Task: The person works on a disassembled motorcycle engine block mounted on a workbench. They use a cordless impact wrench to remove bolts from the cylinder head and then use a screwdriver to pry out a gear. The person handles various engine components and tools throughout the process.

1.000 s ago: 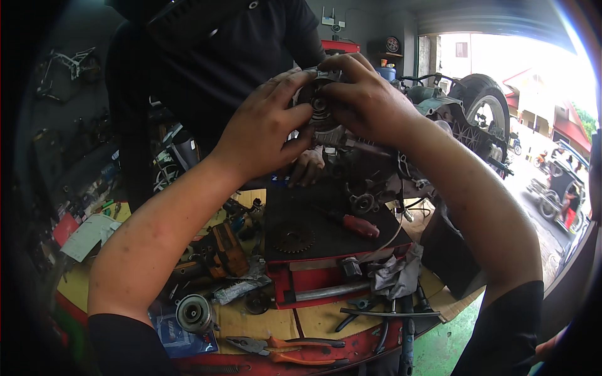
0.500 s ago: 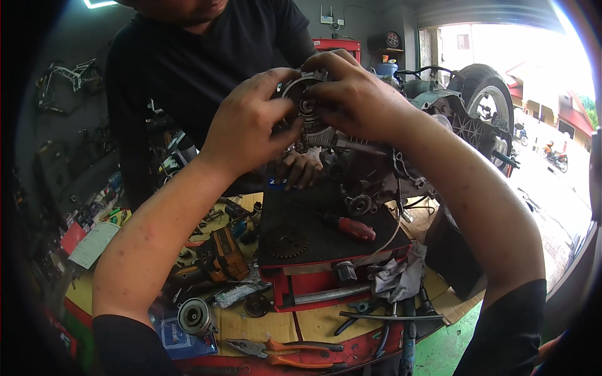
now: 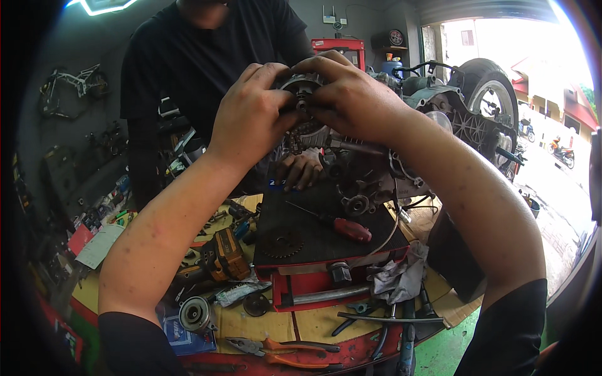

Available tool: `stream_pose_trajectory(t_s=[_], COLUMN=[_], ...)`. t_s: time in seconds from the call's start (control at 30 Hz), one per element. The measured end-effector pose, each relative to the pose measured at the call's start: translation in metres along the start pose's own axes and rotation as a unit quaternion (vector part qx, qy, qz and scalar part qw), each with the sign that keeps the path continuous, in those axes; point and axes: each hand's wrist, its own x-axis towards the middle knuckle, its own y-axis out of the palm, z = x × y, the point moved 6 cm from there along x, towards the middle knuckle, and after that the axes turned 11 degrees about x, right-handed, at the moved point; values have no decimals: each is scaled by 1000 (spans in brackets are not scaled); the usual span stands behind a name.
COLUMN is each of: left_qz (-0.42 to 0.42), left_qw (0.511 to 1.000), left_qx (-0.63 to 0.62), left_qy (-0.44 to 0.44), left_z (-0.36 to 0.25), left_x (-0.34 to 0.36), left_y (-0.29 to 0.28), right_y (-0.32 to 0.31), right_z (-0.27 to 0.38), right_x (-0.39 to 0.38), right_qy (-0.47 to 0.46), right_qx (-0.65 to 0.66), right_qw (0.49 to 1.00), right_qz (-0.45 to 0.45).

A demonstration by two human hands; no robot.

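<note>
A: What lies closest on your feed?

B: Pliers (image 3: 266,345) along the front edge of the counter (image 3: 241,323), orange handles toward the right. Near its front left corner I see a round metal part (image 3: 195,313), partly covering a blue packet (image 3: 183,338) from where I look.

A: And past those?

B: A red stand (image 3: 313,207) with a black top. A grey rag (image 3: 401,276) hangs by its front right corner, and a yellow-and-black power tool (image 3: 229,254) lies off its left edge. On top I have a toothed disc (image 3: 282,243) near the front left corner and a red-handled screwdriver (image 3: 351,229) toward the right edge.

A: Where are the hands?

B: Above the stand's back edge, at the engine (image 3: 376,182). The left hand (image 3: 254,109) and right hand (image 3: 351,97) are both half curled around its round housing (image 3: 302,83), one each side, fingertips close together at the middle. The fingers hide whether either pinches a small piece; I can't make that out.

A: Anyone else?

B: A co-worker's hand (image 3: 301,169) rests at the stand's back left corner. Farther off, I get a wheel (image 3: 495,100) at right, then a motorbike (image 3: 562,152) outside.
</note>
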Motion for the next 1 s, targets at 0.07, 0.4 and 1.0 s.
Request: stream_pose_trajectory(t_s=[0.07,0.4,1.0], left_qz=[-3,0,23], left_qw=[1000,1000,997], left_qx=[2,16,34], left_qy=[-2,3,66], left_z=[0,-5,-9], left_x=[0,-3,1], left_y=[1,3,10], right_y=[0,-1,-1], right_z=[-1,-7,-21], right_x=[0,-1,-10], right_qy=[4,19,170], right_qx=[16,61,19], right_qw=[1000,998,985], right_qz=[0,-3,-34])
